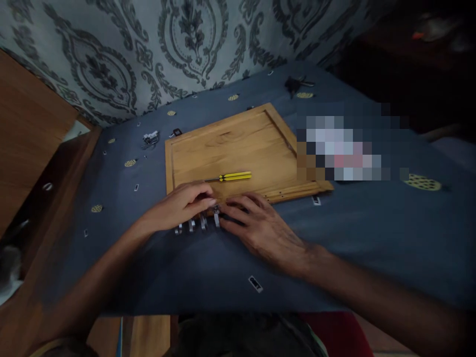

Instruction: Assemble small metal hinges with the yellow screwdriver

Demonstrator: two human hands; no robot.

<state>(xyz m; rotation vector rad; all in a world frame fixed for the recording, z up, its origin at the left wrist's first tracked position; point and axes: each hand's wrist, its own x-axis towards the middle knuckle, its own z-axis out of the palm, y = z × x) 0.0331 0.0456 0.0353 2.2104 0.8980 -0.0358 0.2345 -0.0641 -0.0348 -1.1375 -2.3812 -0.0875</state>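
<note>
Metal fittings, in a row on the blue-clothed tabletop just before the wooden panel, lie under my left hand, its grip curled so that I cannot tell whether it clamps one, and my right hand, its grip spread flat, while the yellow screwdriver rests on the panel and no fitting looks fixed yet.

1. The worktop is covered by a dark blue cloth dotted with yellow rounds.
2. A wooden panel lies flat on it, its near edge just beyond the left grip and the right grip.
3. A row of small metal pieces lies at the near side of the left grip, running toward the right grip.
4. Loose metal hardware lies well beyond the left grip.
5. A black tag lies nearer the person than the right grip.
</note>
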